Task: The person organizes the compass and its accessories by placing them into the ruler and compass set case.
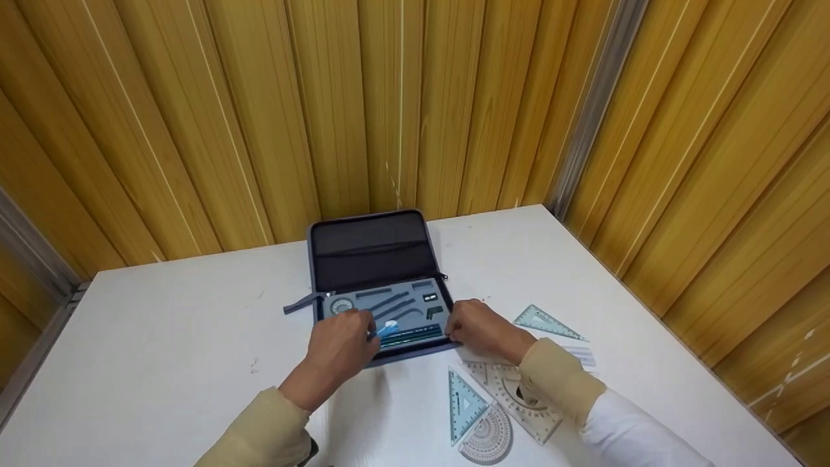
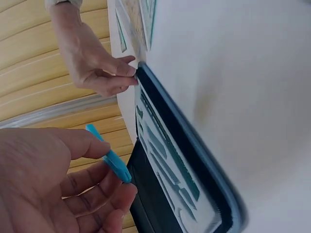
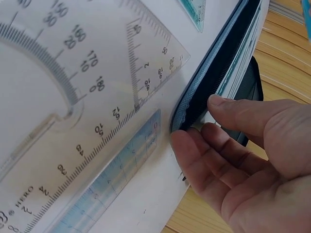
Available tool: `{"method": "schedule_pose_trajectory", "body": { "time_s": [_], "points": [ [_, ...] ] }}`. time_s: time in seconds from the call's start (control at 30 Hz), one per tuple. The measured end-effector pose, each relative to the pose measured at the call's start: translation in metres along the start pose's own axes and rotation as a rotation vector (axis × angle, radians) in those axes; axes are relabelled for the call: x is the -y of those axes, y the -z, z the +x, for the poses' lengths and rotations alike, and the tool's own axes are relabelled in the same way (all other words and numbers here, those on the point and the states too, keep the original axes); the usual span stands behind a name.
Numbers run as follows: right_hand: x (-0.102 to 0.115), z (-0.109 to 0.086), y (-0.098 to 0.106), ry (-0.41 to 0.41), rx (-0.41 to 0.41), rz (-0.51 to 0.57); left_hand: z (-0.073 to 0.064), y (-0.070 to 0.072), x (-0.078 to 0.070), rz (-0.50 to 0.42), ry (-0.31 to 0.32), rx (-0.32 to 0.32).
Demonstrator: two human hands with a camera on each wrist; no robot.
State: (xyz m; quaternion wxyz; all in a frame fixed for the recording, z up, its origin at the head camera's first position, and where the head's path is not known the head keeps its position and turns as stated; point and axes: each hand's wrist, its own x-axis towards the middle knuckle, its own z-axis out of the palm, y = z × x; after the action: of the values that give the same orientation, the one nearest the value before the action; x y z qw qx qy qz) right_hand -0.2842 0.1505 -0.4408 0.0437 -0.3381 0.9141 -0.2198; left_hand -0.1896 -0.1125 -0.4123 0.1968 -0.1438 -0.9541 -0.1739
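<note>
Left hand (image 1: 340, 344): I see the fingers narrowed, the thumb and a fingertip pinching the blue piece, while the other fingers lie loosely curled beneath.
Blue piece (image 2: 112, 160): slim and turquoise, held above the front part of the tray; I cannot tell what kind of article it is.
Right hand (image 1: 480, 327): I see the thumb and fingers closed about the front right corner of the case, gripping its edge.
Case (image 1: 415, 353): unzipped and lying open on the counter, between the two hands; its lid (image 1: 369, 239), dark inside, is raised at the back.
Tray (image 1: 403, 289): grey, with shaped recesses; it carries a round dial-like piece (image 1: 341, 305), a small sharpener (image 1: 430, 298), a dark green piece (image 1: 434, 312) and, along the front, green pencils (image 1: 418, 335).
Clear template (image 1: 496, 383): marked with scales and a protractor arc, partly under the right forearm in the head view.
Blue ruler (image 3: 116, 174): just beside the template, near the case corner.
Set squares: one (image 1: 548, 322) beyond the right wrist, another (image 1: 464, 407) in front of the case.
Protractor (image 1: 487, 438): next to the nearer set square.
Counter (image 1: 168, 350): white, backed by yellow wood-patterned panels (image 1: 259, 117).
</note>
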Motion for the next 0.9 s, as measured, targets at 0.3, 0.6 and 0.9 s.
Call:
{"method": "schedule_pose_trajectory", "body": {
  "time_s": [0.3, 0.6, 0.9],
  "points": [
    [0.001, 0.002, 0.001, 0.014, 0.022, 0.003, 0.037, -0.025, 0.005, -0.013, 0.118, 0.139],
    [-0.001, 0.000, 0.002, 0.013, 0.020, 0.001, 0.058, -0.043, 0.002, -0.018, 0.209, 0.219],
    [-0.001, 0.000, 0.002, 0.062, -0.017, -0.033, 0.062, -0.061, -0.002, -0.018, 0.201, 0.167]
  ]
}}
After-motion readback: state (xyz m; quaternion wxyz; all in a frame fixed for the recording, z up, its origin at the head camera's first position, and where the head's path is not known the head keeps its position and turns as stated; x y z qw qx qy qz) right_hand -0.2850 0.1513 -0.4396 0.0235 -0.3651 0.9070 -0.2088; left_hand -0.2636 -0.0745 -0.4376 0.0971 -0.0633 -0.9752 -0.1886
